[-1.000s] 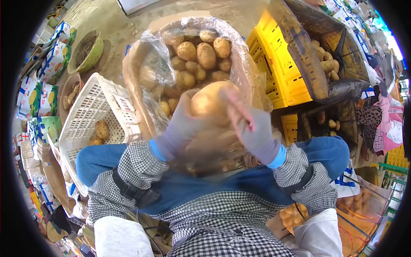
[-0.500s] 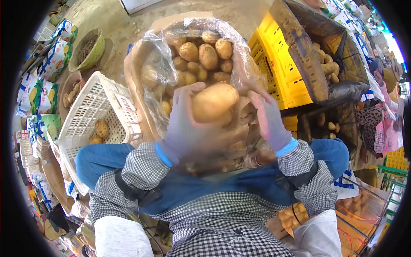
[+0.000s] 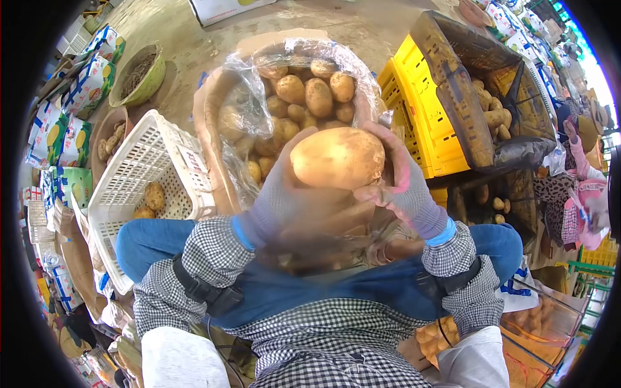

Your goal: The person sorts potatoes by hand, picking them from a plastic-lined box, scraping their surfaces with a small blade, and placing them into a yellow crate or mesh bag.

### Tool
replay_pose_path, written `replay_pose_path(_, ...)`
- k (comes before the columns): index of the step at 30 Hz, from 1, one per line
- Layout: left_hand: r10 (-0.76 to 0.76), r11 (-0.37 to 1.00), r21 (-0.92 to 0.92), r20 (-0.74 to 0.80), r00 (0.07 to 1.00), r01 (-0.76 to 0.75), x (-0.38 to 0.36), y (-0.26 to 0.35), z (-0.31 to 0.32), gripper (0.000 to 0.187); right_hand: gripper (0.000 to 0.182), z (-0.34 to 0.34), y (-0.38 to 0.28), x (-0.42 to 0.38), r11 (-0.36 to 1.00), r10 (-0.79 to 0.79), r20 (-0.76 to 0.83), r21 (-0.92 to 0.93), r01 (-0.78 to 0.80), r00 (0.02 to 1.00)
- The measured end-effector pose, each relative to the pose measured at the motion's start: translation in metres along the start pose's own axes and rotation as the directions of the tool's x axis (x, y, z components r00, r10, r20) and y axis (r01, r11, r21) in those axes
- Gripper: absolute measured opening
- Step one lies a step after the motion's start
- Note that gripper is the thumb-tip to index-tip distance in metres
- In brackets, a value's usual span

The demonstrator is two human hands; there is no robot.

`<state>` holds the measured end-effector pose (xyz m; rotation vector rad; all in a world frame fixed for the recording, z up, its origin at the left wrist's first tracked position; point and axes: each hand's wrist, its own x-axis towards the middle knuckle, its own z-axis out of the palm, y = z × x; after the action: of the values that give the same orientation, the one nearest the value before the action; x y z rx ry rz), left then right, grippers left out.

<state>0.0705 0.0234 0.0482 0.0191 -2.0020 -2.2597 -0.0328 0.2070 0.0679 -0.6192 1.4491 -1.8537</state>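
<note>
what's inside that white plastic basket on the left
Two potatoes lie at the bottom of the white basket. The rest of its visible floor looks bare; its near end is hidden behind the knee.

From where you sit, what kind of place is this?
Probably a produce market or packing yard: a lined basket heaped with potatoes, stacked crates and printed fruit cartons stand around.

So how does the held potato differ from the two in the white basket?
The held potato looks far larger than the basket potatoes. It is raised between the left hand and right hand; they lie loose on the white basket floor. Its skin looks smooth and pale; theirs darker. All are tan-skinned.
</note>
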Motion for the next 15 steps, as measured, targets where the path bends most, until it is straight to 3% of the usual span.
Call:
replay_pose_path(1, 0.172, 0.936, 0.286, 0.129, 0.977, -0.203, 0.0, 0.0, -0.004, 0.098, 0.091, -0.005, 0.001, 0.0, 1.0, -0.015, 0.035, -0.022, 0.016, 0.999)
replay_pose_path(3, 0.155, 0.965, 0.193, 0.116, 0.981, -0.175, 0.0, 0.004, -0.002, 0.096, 0.084, -0.018, 0.002, 0.004, 0.999, -0.009, 0.07, -0.047, 0.012, 0.998)
replay_pose_path(4, -0.052, 0.979, -0.195, -0.001, 0.999, 0.051, -0.002, 0.01, 0.004, 0.094, 0.08, -0.023, 0.001, 0.006, 0.999, 0.012, 0.07, -0.051, -0.008, 0.997)
replay_pose_path(5, -0.286, 0.793, -0.567, -0.027, 0.958, 0.221, -0.003, 0.014, 0.007, 0.093, 0.077, -0.026, -0.001, 0.01, 0.997, 0.067, 0.036, -0.037, -0.066, 0.997)
replay_pose_path(7, -0.279, 0.832, -0.501, -0.009, 0.96, 0.237, -0.005, 0.003, 0.006, 0.09, 0.068, -0.024, 0.004, 0.009, 0.98, -0.059, -0.029, -0.191, 0.053, 0.998)
replay_pose_path(9, -0.304, 0.843, -0.463, 0.011, 0.953, 0.275, -0.006, -0.001, 0.007, 0.086, 0.059, -0.008, 0.025, 0.004, 0.78, -0.408, 0.006, -0.517, 0.352, 0.913)
replay_pose_path(12, -0.401, 0.815, -0.435, 0.051, 0.915, 0.382, -0.006, 0.009, 0.011, 0.079, 0.049, 0.015, 0.021, -0.001, 0.433, -0.559, -0.062, -0.873, 0.227, 0.827)
replay_pose_path(15, -0.456, 0.782, -0.428, 0.101, 0.884, 0.452, -0.005, 0.013, 0.012, 0.072, 0.041, -0.003, 0.028, 0.001, 0.777, -0.271, -0.216, -0.625, 0.081, 0.938)
